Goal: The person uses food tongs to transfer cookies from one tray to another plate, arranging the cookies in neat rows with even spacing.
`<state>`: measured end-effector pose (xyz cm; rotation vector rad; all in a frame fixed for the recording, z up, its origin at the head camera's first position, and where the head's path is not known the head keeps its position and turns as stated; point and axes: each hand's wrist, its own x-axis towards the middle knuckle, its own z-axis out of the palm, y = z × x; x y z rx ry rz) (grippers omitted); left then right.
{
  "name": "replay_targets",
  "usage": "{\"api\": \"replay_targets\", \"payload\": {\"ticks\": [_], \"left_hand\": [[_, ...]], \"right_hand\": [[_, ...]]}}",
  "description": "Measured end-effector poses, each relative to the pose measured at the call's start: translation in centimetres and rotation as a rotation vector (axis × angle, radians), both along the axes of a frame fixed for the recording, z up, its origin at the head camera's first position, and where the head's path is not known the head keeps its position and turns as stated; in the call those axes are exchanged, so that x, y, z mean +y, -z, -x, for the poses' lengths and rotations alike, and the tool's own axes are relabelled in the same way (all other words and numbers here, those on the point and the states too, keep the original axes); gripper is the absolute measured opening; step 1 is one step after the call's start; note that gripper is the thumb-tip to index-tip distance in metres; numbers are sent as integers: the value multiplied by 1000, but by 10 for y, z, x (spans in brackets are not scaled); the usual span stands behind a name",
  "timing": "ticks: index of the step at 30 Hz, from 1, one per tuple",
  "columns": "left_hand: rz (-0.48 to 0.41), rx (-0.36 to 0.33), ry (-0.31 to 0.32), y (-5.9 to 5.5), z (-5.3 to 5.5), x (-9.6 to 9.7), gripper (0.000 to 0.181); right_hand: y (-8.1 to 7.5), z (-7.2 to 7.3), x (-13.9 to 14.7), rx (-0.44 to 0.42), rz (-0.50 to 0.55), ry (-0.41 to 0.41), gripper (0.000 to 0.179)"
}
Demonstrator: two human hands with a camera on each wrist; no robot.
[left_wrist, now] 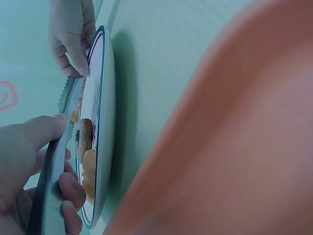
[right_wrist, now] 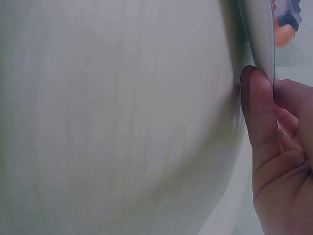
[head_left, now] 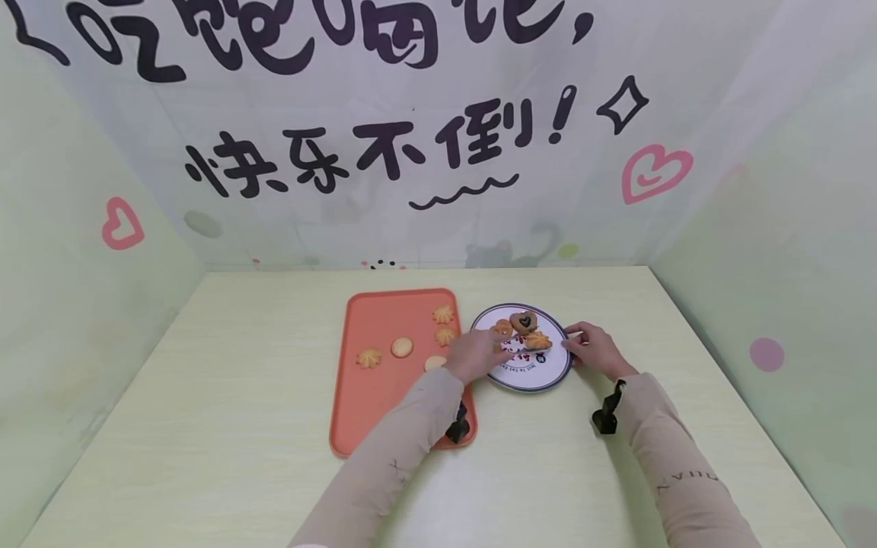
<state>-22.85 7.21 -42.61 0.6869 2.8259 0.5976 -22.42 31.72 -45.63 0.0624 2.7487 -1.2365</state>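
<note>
My left hand (head_left: 473, 355) grips metal tongs (left_wrist: 51, 176) with serrated edges. The tongs lie over a white plate (head_left: 524, 378) with a dark blue rim, their tips by a ridged flower-shaped cookie (head_left: 537, 340); whether they pinch it I cannot tell. Also on the plate are a brown heart-shaped cookie (head_left: 524, 322) with a dark heart centre and a round golden cookie (head_left: 503, 327). My right hand (head_left: 594, 350) pinches the plate's right rim between thumb and fingers, as the right wrist view shows. In that view the plate's edge looks slightly raised from the table.
Left of the plate lies an orange tray (head_left: 377, 411), its right edge under my left forearm. Several cookies are spread on it, among them a flower-shaped cookie (head_left: 368, 358) and a smooth round cookie (head_left: 402, 347). A printed cloth wall (head_left: 425, 228) stands behind the pale table (head_left: 240, 396).
</note>
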Motion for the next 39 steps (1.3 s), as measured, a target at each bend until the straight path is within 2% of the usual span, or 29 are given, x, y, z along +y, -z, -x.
{"api": "replay_targets", "payload": {"ticks": [7,20,32,39], "left_hand": [[9,27,-4,2,0,5,41],[29,21,-39,11,4,10,44],[51,19,-70,5,4,11,47],[26,2,-32,3,7,6,46]], "right_hand": [[-1,0,0,-3,-1,4,32],[-1,0,0,2,10,-9,32],[1,1,1,-1,12,-7,32],[0,0,1,-6,13,1,32]]}}
